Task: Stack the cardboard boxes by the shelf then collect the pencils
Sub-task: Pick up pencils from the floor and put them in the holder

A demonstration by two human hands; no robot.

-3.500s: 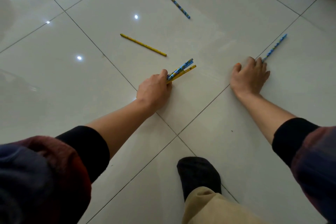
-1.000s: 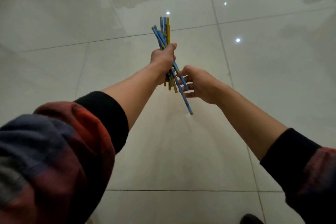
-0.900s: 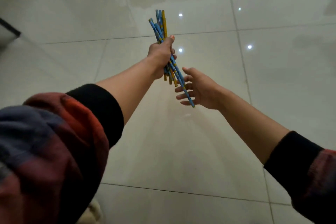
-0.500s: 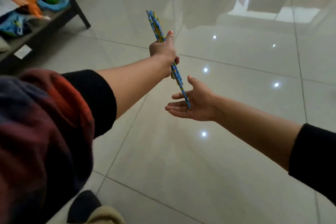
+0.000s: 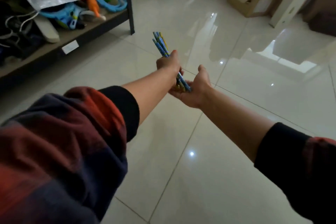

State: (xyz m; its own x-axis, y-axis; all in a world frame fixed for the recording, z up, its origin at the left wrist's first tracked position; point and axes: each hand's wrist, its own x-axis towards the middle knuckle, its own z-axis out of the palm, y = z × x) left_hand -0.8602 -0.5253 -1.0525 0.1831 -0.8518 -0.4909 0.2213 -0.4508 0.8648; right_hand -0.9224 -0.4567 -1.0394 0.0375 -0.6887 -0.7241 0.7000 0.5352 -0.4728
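My left hand [image 5: 168, 63] grips a bundle of blue and yellow pencils [image 5: 161, 44] around its middle, held upright above the floor. The bundle's lower ends rest in the upturned palm of my right hand [image 5: 197, 89], which lies flat just under and to the right of the left hand, fingers relaxed. Cardboard boxes [image 5: 249, 1] stand on the floor at the far right, near the wall. No loose pencils show on the tiles.
A low dark shelf [image 5: 76, 36] at the left holds blue rings, cables, bags and other clutter; its metal post [image 5: 129, 2] stands on the floor. A white panel [image 5: 289, 5] leans by the boxes. Glossy floor tiles [image 5: 181, 169] spread below my arms.
The view has lifted from the floor to the room. My right hand turned palm up and came under the bundle, whose lower ends now rest in it. The left hand keeps its grip.
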